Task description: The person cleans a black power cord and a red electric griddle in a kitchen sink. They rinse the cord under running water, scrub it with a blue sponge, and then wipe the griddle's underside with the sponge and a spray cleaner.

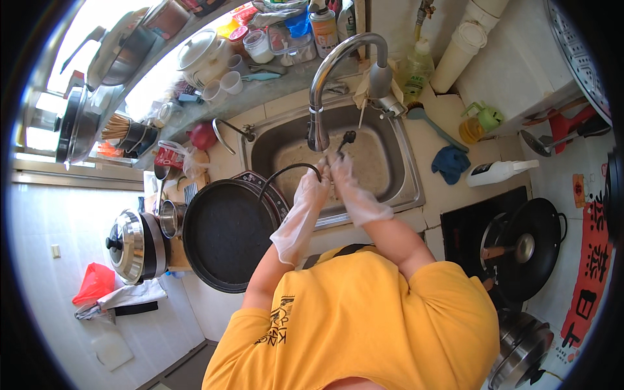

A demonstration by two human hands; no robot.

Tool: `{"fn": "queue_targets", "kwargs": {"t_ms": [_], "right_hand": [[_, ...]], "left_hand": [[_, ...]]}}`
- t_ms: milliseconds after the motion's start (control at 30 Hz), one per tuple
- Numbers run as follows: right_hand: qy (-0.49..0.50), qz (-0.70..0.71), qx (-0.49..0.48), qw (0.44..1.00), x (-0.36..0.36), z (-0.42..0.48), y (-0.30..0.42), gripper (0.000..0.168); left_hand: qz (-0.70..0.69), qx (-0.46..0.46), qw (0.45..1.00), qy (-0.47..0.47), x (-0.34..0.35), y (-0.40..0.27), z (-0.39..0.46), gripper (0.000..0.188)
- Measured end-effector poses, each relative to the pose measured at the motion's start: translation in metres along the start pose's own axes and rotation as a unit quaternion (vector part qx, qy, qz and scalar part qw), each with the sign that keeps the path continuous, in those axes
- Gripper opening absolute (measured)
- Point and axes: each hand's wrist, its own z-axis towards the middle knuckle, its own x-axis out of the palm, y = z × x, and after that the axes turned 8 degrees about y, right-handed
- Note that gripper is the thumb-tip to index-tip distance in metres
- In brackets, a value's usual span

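Note:
Both my hands wear loose clear plastic gloves and are close together over the near side of the steel sink (412, 180). A black power cord (287, 168) arcs from beside a round black pan (229, 239) into my left hand (317, 178), which grips it. My right hand (340, 168), slightly blurred, is closed on the cord's other stretch. Past its fingers the dark plug (348, 137) sticks out over the basin. Under the pan shows the patterned edge of what looks like an induction cooker (265, 183). The chrome faucet (319, 131) hangs just beyond my hands.
At the right, a black wok (541, 253) sits on a dark cooktop (453, 229), near a white spray bottle (502, 173) and blue cloth (451, 165). A lidded steel pot (129, 246) stands left. Jars and cups crowd the sill (195, 117); a red onion (201, 135) lies below.

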Motion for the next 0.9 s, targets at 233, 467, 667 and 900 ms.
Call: {"fn": "queue_targets", "kwargs": {"t_ms": [233, 467, 667, 900], "right_hand": [[-0.01, -0.253, -0.024, 0.967, -0.041, 0.048, -0.013, 0.046], [-0.146, -0.301, -0.392, 0.857, -0.098, 0.032, 0.061, 0.026], [-0.006, -0.371, -0.167, 0.913, -0.109, 0.047, 0.082, 0.039], [0.284, -0.291, 0.015, 0.913, -0.077, 0.023, 0.037, 0.038]], "left_hand": [[-0.11, -0.06, 0.989, 0.078, -0.001, -0.021, -0.007, 0.034], [-0.218, -0.103, 0.953, 0.181, -0.006, -0.009, 0.051, 0.034], [-0.284, -0.154, 0.901, 0.288, 0.002, 0.004, 0.074, 0.033], [-0.38, -0.172, 0.891, 0.18, 0.032, 0.024, 0.096, 0.016]]}}
